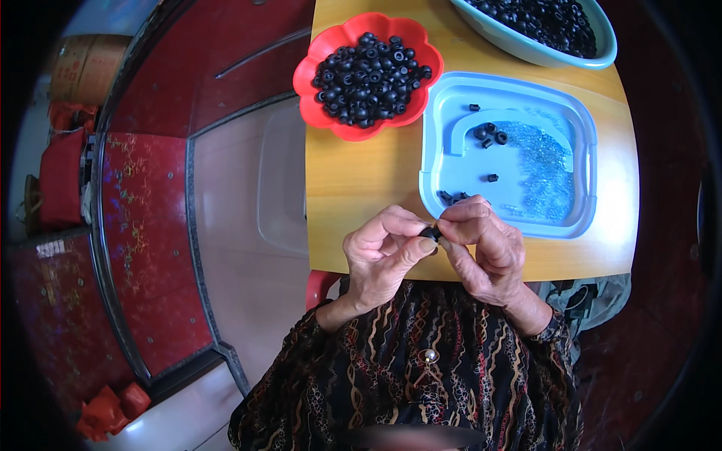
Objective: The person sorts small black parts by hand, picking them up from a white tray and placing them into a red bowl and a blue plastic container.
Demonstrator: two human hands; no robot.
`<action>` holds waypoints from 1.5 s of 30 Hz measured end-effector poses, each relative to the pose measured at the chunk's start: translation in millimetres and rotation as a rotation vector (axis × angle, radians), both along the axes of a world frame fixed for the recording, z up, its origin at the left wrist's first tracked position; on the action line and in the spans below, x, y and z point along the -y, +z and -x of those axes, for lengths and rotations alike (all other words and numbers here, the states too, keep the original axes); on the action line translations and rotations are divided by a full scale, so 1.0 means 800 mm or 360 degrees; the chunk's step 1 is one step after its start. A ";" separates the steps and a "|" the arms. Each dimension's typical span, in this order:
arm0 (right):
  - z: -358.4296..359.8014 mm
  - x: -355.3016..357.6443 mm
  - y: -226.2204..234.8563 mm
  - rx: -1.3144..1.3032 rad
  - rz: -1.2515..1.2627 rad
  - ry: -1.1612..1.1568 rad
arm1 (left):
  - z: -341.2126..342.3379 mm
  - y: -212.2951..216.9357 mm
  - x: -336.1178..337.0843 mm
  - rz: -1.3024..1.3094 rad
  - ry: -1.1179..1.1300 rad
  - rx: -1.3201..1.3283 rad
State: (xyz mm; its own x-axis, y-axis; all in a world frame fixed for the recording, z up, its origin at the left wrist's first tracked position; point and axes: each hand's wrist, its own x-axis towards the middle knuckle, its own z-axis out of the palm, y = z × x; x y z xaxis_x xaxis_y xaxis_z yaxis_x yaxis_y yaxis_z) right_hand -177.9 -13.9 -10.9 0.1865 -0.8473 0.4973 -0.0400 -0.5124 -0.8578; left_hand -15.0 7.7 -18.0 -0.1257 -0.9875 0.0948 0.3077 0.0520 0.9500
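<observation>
Over the table's near edge, my left hand (380, 259) pinches a small black rubber-looking cap (429, 233) between thumb and fingertips. My right hand (489, 248) meets it from the other side, thumb and index finger pressed together against the cap; anything tiny between them is too small to make out. Just beyond my hands lies a light-blue tray (470, 161). Clear blue beads (545, 177) are spread over its right part. Several black caps (490, 134) lie loose in the tray, some near its curved inner ridge, others at the near left corner, partly hidden by my right hand.
A red flower-shaped bowl (304, 79) full of black caps stands left of the tray on the wooden table (353, 203). At the far right, a pale blue basin (598, 59) holds many small black pieces. A cardboard box (94, 68) sits at the far left.
</observation>
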 end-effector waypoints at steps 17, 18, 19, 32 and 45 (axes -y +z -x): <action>-0.007 0.004 -0.001 -0.0363 0.0343 -0.0271 | 0.007 0.017 0.014 -0.0495 -0.0061 -0.0348; -0.007 0.005 -0.002 -0.0374 0.0336 -0.0267 | 0.006 0.016 0.014 -0.0493 -0.0060 -0.0348; -0.007 0.006 -0.002 -0.0373 0.0337 -0.0265 | 0.006 0.015 0.014 -0.0551 -0.0068 -0.0346; -0.005 0.010 -0.007 -0.0380 0.0349 -0.0221 | 0.002 0.013 0.013 -0.0744 -0.0137 -0.0416; -0.014 0.006 -0.022 -0.0391 0.0339 -0.0279 | -0.001 0.002 0.009 -0.0765 -0.0093 -0.0382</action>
State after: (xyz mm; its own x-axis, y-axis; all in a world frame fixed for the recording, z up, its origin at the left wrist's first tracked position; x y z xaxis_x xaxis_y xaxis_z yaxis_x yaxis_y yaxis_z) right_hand -166.3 -18.9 -28.2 0.1837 -0.7593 0.6242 -0.3343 -0.6454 -0.6868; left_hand -14.6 0.5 -16.0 -0.2123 -0.9187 -0.3331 0.5083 -0.3950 0.7653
